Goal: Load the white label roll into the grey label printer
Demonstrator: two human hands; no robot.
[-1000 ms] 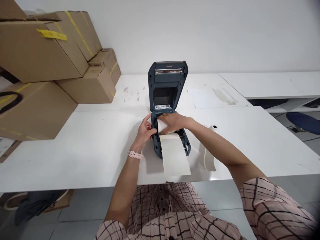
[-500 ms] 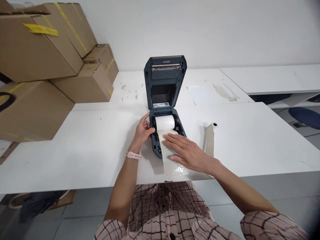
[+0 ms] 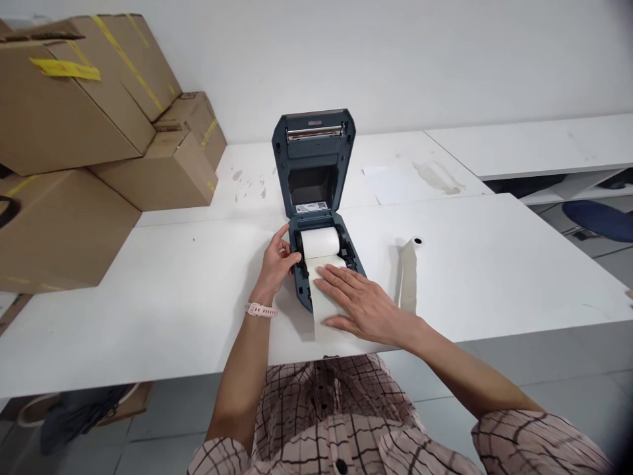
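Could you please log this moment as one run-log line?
left hand: on printer left side | right hand: flat on paper strip | roll: seated in bay | lid: open

white table (image 3: 148,310) carries an open printer (image 3: 316,198), cardboard boxes (image 3: 74,165) (stacked) and perhaps a paper strip (image 3: 408,277).

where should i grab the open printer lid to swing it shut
Take the lid by its free top edge, from above and the front. It stands upright, hinged low behind the paper roll, so the top edge is clear and gives most leverage.
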